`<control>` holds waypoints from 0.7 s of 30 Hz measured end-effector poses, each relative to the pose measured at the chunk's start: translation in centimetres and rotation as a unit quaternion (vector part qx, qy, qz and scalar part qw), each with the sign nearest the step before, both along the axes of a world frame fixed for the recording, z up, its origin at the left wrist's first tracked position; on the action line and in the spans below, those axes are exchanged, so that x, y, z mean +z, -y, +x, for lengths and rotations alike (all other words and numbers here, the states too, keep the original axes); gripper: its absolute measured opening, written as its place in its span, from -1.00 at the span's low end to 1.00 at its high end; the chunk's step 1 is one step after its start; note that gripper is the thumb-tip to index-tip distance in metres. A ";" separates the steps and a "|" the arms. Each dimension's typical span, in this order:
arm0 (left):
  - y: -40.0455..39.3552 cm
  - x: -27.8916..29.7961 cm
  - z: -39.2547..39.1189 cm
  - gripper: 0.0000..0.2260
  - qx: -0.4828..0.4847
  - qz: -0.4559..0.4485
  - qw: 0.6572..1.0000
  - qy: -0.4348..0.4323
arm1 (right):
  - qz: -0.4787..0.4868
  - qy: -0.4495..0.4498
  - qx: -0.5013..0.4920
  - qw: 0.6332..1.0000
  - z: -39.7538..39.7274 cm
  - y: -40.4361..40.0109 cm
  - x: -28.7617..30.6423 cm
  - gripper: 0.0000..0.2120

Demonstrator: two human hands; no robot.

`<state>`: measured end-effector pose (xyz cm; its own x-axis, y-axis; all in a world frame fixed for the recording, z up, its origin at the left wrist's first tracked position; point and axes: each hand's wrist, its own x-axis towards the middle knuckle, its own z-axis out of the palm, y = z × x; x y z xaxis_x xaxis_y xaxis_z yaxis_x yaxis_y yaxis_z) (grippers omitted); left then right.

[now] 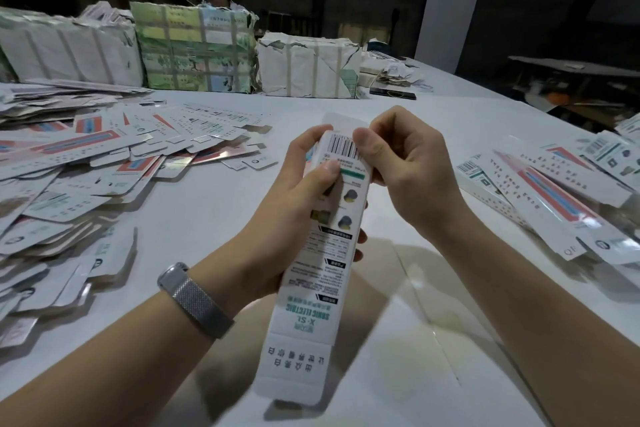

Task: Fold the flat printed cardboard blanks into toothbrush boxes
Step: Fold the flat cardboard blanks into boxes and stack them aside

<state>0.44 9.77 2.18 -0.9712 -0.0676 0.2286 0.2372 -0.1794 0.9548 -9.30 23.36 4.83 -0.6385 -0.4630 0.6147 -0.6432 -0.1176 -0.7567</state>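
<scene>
Table: white surface (pixel 398 340) carried 1 loose heap of flat blanks (pixel 86 163) at my left and folded boxes (pixel 554 180) at my right.
Box: I held the toothbrush box (pixel 325 253) above the table, barcode end away from me.
Left hand (pixel 294 218): fingers wrapped round its middle.
Right hand (pixel 405 163): pinched the far end.

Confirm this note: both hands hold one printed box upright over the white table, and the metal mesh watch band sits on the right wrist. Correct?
Not quite. The head view shows the watch band on the left wrist. The rest stands: left hand and right hand hold the printed box over the white table.
</scene>
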 end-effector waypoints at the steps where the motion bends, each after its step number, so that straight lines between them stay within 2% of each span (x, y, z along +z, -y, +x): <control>1: -0.1 0.0 0.0 -0.75 0.009 0.006 1.000 -0.007 | -0.009 0.008 0.001 1.000 0.1 0.1 -0.1 -0.87; 5: -0.1 -0.6 -0.2 -0.78 0.032 0.010 0.999 -0.037 | 0.001 0.067 -0.013 0.998 0.4 0.7 -0.6 -0.83; 7: -0.1 -0.8 -0.2 -0.79 0.036 0.014 0.998 -0.042 | 0.009 0.076 -0.003 0.997 0.6 0.8 -0.6 -0.87; 16: -0.4 -0.7 -0.2 -0.77 0.031 0.030 0.999 -0.032 | -0.006 0.126 0.038 0.991 1.6 1.0 -0.5 -0.84; 21: -0.6 -0.6 -0.1 -0.75 0.020 0.020 0.999 -0.027 | -0.062 0.157 0.075 0.983 1.4 0.8 -0.3 -0.65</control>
<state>0.31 10.34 1.58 -0.9537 -0.1163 0.2774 0.2964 -0.2064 0.9325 -7.87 22.55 4.56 -0.7365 -0.4999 0.4556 -0.3488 -0.2964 -0.8891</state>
